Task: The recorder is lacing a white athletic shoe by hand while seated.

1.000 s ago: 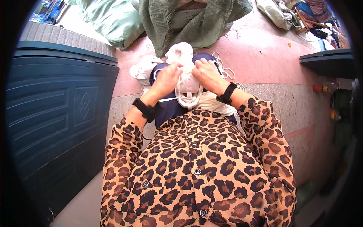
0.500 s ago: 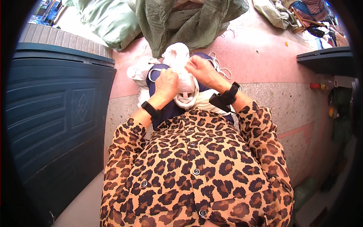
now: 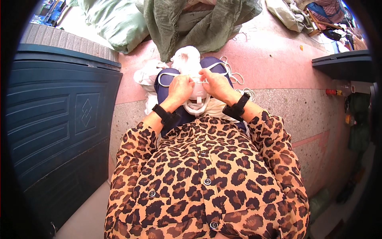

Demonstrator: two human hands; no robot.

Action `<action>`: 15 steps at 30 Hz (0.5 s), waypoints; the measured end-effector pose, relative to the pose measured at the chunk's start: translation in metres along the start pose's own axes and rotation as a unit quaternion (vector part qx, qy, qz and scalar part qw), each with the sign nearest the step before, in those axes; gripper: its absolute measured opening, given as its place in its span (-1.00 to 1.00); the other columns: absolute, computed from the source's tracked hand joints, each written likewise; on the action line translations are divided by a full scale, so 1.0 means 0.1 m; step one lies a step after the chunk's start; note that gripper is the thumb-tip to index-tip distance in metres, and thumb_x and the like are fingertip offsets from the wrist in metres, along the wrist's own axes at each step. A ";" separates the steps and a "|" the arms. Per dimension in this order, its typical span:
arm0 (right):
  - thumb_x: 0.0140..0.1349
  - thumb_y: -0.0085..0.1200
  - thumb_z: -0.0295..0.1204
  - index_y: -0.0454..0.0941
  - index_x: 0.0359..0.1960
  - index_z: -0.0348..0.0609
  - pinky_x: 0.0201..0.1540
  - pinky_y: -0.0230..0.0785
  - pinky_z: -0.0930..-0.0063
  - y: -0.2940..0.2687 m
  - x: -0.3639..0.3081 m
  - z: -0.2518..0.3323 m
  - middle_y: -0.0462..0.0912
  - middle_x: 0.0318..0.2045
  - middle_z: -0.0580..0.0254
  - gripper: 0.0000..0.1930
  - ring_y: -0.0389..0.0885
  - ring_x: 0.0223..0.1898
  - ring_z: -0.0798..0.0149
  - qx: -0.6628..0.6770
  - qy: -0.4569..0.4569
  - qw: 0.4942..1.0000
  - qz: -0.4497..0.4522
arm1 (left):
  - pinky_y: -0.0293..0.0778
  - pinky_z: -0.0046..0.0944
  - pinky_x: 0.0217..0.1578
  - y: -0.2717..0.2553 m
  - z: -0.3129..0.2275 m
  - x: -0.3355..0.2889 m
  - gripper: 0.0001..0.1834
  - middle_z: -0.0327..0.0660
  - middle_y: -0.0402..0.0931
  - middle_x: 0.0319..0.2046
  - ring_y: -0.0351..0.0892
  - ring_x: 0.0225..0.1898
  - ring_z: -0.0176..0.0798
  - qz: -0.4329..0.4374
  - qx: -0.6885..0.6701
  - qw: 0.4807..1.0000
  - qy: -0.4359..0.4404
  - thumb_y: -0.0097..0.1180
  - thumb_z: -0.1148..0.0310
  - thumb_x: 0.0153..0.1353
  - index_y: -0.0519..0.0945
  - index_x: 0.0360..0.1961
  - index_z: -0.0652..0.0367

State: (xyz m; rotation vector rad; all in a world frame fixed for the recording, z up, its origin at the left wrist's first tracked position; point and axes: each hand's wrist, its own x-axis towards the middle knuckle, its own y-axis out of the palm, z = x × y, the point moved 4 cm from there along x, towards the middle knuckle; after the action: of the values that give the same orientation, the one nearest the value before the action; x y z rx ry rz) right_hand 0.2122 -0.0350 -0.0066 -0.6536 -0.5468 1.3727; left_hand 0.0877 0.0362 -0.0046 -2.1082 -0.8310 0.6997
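Observation:
A bundle of white cloth lies between my knees, with a pale rounded part and a thick white loop nearer my waist. Over it, my left hand and my right hand pinch a white cord, a short length of it running between their fingertips. More of the cord curves out past each hand across my dark blue trousers. Both wrists carry black bands. What the white cloth is made into, I cannot make out.
More white cloth hangs by my left knee, and loose white cord trails by the right. Green woven sacks stand ahead. A dark blue panelled door is on the left; a dark ledge juts in at right.
My right hand has come down and inward, level with the left. The cord now stretches between both hands, and a curve of it shows over the right knee.

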 end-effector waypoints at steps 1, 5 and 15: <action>-0.02 -0.06 -0.55 0.34 -0.14 -0.15 -0.31 0.38 0.25 0.00 0.00 0.00 0.58 -0.40 0.15 -0.67 0.56 -0.33 0.06 0.010 -0.016 1.000 -0.006 | 0.37 -0.10 -0.28 0.00 -0.01 -0.01 -0.84 0.02 0.49 -0.50 0.48 -0.33 0.01 -0.011 0.003 1.000 0.022 0.06 0.38 -0.06 0.55 -0.54 0.27; -0.03 -0.05 -0.56 0.32 -0.14 -0.15 -0.31 0.38 0.25 0.01 -0.01 -0.04 0.58 -0.40 0.16 -0.66 0.56 -0.33 0.07 0.007 -0.028 1.000 -0.001 | 0.37 -0.10 -0.28 0.03 -0.01 -0.01 -0.85 0.03 0.50 -0.47 0.48 -0.32 0.02 -0.003 0.073 0.997 0.029 0.07 0.38 -0.06 0.56 -0.53 0.27; -0.04 -0.06 -0.57 0.33 -0.11 -0.15 -0.31 0.38 0.24 -0.02 -0.01 -0.03 0.58 -0.41 0.14 -0.63 0.56 -0.33 0.05 0.005 -0.020 1.000 0.000 | 0.38 -0.09 -0.24 0.10 -0.03 -0.04 -0.77 0.03 0.50 -0.39 0.48 -0.28 0.04 -0.076 0.024 0.988 0.135 0.00 0.50 -0.02 0.49 -0.29 0.34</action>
State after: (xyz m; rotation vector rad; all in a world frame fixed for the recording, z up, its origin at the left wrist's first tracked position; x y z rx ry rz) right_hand 0.2152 -0.0361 -0.0073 -0.6202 -0.5716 1.3896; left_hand 0.0908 0.0267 -0.0097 -2.0153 -0.8030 0.3407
